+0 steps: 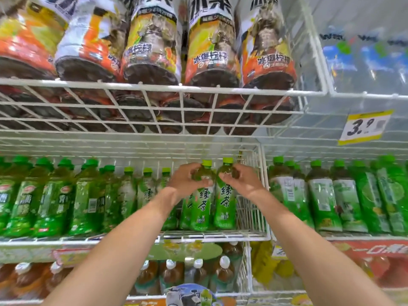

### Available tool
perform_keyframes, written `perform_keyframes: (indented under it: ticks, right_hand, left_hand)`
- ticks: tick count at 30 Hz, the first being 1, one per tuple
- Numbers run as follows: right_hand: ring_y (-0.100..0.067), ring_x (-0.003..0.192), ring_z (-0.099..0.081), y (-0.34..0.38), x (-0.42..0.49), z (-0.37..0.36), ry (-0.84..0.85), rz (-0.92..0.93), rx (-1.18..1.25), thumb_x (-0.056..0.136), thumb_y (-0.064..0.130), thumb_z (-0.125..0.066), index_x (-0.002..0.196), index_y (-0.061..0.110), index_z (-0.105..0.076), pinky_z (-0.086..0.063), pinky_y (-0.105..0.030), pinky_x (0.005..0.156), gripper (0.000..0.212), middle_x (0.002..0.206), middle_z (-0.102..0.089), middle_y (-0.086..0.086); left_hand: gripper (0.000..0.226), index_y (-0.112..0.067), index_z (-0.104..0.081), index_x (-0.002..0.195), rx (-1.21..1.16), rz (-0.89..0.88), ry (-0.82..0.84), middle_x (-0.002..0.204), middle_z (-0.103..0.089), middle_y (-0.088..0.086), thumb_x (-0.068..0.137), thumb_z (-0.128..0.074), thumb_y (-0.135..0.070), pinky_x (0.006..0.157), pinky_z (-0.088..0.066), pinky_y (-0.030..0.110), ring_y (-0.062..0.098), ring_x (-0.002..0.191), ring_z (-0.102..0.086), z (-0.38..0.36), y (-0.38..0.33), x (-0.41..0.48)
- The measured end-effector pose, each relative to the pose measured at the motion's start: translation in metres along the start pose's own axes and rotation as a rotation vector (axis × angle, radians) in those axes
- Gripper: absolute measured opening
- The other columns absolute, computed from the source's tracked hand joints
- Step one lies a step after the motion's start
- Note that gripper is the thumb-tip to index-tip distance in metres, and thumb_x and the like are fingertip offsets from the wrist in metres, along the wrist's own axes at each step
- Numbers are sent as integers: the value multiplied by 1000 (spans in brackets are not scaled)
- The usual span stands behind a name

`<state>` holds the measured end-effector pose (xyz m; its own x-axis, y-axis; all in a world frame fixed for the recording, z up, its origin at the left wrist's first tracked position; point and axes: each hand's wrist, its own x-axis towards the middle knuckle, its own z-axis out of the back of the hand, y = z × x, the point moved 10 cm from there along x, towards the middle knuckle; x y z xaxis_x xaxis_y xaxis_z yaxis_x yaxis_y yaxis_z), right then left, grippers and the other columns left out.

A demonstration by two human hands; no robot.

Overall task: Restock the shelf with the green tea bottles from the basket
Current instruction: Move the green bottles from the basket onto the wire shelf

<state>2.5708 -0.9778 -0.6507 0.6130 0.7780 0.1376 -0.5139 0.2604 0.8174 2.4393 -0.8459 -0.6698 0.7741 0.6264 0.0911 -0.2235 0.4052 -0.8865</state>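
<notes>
- Middle shelf (209,236): white wire, running across the whole width of the view.
- Directly above the middle shelf: upper shelf (154,91), also white wire, loaded with large iced tea bottles (152,40) in orange, yellow and white labels, seen from beneath.
- Along the left stretch of the middle shelf: a long row of green bottles (55,199), upright, green-capped, packed shoulder to shoulder.
- At the right end of that stretch of the middle shelf: a wire divider (254,195). Beyond it, neighbouring bottles (320,199), green-labelled as well, upright in a row.
- Beneath the middle shelf: amber bottles (223,272) with white caps, blurred.
- Reaching up to the middle shelf from the bottom edge of the view: two bare forearms (123,239), one on each side.
- On the middle shelf, just left of the divider: left green tea bottle (202,208) and right green tea bottle (226,204), upright, side by side, touching or very nearly so, bases down near the front wire. Actual contact with the wire cannot be told.
- High over the middle shelf's floor, at the shoulder of the left green tea bottle: left hand (187,180), fingers and thumb curled round the bottle just under its light green cap, gripping it.
- Level with it, at the shoulder of the right green tea bottle: right hand (240,180), gripping in the same way just under the cap.
- Above the middle shelf and to its right: a yellow-edged price tag (364,127) reading 3.9.
</notes>
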Motion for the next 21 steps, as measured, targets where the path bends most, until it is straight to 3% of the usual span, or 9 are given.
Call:
perform_keyframes:
  ticks: [3,6,9,11,13,17,21]
  right_hand:
    - [-25,141,-44,-18,13,-16,29,-50,-9,85,55,-73,149,9,-45,-32,-35,117,84,150,-47,-4]
    - [-24,140,-44,-39,25,-28,38,-96,-23,92,42,-71,149,10,-45,-33,-37,117,71,152,-48,-5]
    - [-14,124,-51,-59,36,-30,22,-151,-5,97,26,-68,139,4,-53,-37,-31,107,50,126,-56,4]
    - [-18,126,-53,-71,41,-31,3,-184,-15,98,23,-67,135,6,-56,-39,-29,102,42,128,-60,1]
    - [-27,134,-51,-76,45,-33,0,-210,-24,98,25,-66,140,8,-53,-39,-33,106,47,140,-57,-7]
    - [-27,135,-48,-82,48,-45,22,-223,-23,98,29,-65,145,11,-49,-37,-32,106,53,147,-52,-8]
    - [-26,137,-48,-79,52,-54,51,-242,10,94,36,-69,147,16,-48,-37,-38,113,61,148,-52,-4]
  left_hand:
    - [46,-34,-74,111,-3,-10,14,109,-75,-14,69,-90,-43,95,-54,41,16,104,-69,-6,13,14]
    - [41,-33,-74,109,13,0,36,105,-75,-15,73,-86,-48,97,-52,39,11,102,-69,-9,23,22]
    - [28,-29,-77,100,33,26,57,95,-78,-9,77,-85,-42,96,-55,43,14,94,-72,-8,35,34]
    - [25,-29,-77,99,40,28,76,92,-78,-6,78,-84,-43,93,-56,43,17,92,-73,-8,37,36]
    - [27,-32,-77,100,54,3,106,91,-78,-8,78,-83,-46,92,-56,40,16,91,-73,-10,37,38]
    - [30,-28,-78,97,68,-11,96,86,-77,-10,75,-83,-49,84,-54,31,13,87,-72,-5,40,43]
    - [39,-29,-79,94,64,16,57,87,-77,-5,67,-85,-57,85,-53,36,19,89,-72,7,53,45]
